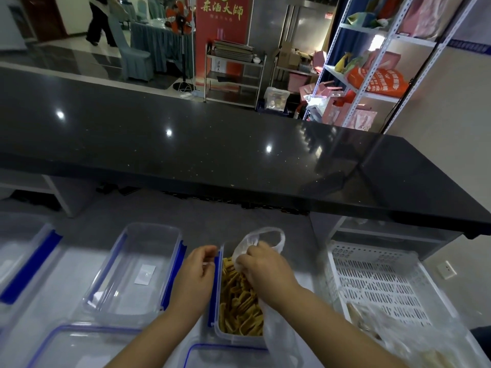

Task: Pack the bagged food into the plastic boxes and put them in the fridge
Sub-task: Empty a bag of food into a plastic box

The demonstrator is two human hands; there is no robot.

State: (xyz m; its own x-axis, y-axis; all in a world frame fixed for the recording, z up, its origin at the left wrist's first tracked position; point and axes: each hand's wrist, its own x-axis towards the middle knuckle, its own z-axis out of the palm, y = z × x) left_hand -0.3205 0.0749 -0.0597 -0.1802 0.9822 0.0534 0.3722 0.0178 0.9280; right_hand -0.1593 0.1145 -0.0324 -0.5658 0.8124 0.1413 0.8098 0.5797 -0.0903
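A clear plastic box (215, 301) with blue clips sits low in the middle, full of yellow food strips (239, 306). My right hand (261, 266) grips a thin clear plastic bag (259, 239) over the box; the bag's body hangs down past my wrist. My left hand (198, 274) lies against the box's left wall, its fingertips curled on the far left corner of the rim by the blue clip.
An empty clear box (138, 272) stands to the left, with lids or boxes at the far left (24, 258) and along the bottom (79, 346). A white slotted crate (377, 282) at right holds more bagged food (398, 338). A black counter (239, 155) overhangs beyond.
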